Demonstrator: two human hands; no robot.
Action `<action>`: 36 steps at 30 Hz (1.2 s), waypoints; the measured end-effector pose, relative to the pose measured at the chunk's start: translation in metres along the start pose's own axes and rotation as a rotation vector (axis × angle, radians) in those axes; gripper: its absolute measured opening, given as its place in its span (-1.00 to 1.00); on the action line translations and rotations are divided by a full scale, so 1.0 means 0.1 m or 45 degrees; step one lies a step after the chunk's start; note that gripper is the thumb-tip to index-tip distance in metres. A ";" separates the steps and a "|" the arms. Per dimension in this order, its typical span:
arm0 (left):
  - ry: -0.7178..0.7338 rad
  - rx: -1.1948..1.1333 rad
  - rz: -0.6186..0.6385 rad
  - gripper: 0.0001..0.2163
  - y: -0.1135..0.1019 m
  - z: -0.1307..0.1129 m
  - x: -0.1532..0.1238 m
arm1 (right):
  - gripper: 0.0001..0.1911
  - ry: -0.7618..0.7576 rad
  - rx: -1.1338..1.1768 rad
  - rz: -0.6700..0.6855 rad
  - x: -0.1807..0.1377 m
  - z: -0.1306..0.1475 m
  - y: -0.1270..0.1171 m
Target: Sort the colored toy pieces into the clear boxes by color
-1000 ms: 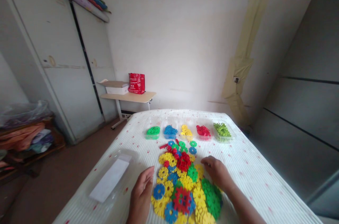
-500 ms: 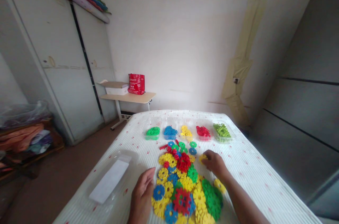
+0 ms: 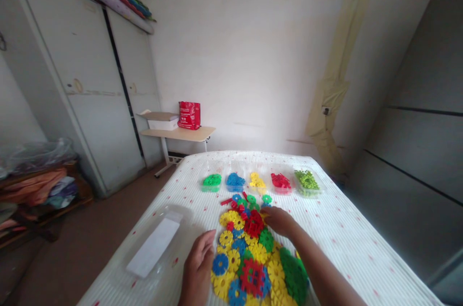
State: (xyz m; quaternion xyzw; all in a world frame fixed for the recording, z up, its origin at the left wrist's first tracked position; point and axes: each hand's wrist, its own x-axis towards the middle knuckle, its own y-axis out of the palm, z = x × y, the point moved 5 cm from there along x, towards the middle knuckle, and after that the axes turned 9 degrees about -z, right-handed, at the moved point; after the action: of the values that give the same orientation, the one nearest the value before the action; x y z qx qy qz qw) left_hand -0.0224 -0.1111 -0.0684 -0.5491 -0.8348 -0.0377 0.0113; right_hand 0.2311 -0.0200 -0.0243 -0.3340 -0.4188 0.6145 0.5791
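Note:
A heap of flat plastic gear-shaped pieces [image 3: 253, 258], yellow, blue, red and green, lies on the white cloth-covered table [image 3: 343, 229]. My left hand [image 3: 198, 267] rests flat on the table against the heap's left edge, fingers stretched out. My right hand [image 3: 280, 221] reaches over the far side of the heap, beside a red piece [image 3: 254, 223]; its fingers are curled down, and what they hold is hidden. Beyond the heap stand small clear tubs sorted by colour: green [image 3: 211, 181], blue [image 3: 235, 181], yellow [image 3: 257, 181], red [image 3: 281, 182] and light green [image 3: 307, 180].
A clear lid with a white label [image 3: 155, 243] lies left of my left hand. A side table [image 3: 177, 133] with a red bag and a box stands by the wall. Wardrobe doors [image 3: 90, 94] and a cluttered shelf fill the left. A grey wall is on the right.
My right hand rose from the heap's right side with a yellow piece, then swung left to the far middle of the heap. My left hand stayed put. The camera shifted slightly.

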 end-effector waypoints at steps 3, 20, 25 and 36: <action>0.005 0.005 0.002 -0.58 0.01 -0.02 -0.01 | -0.70 0.004 -0.029 -0.003 -0.02 -0.01 -0.02; 0.049 0.060 0.004 -0.63 0.00 0.05 0.02 | -0.69 0.197 0.260 -0.664 0.41 0.02 -0.81; 0.078 0.033 0.016 -0.63 0.01 0.04 0.01 | -0.75 0.103 0.219 -0.698 0.01 -0.19 -0.77; 0.243 0.159 0.026 -0.71 0.15 -0.07 0.11 | -0.74 0.273 0.008 -0.591 -0.89 -1.29 -0.56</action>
State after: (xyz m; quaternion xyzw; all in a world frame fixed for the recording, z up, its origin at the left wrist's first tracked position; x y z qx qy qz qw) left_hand -0.0128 -0.0957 -0.0599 -0.5497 -0.8250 -0.0377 0.1254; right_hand 0.3799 -0.0931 -0.0350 -0.2904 -0.4188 0.4274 0.7467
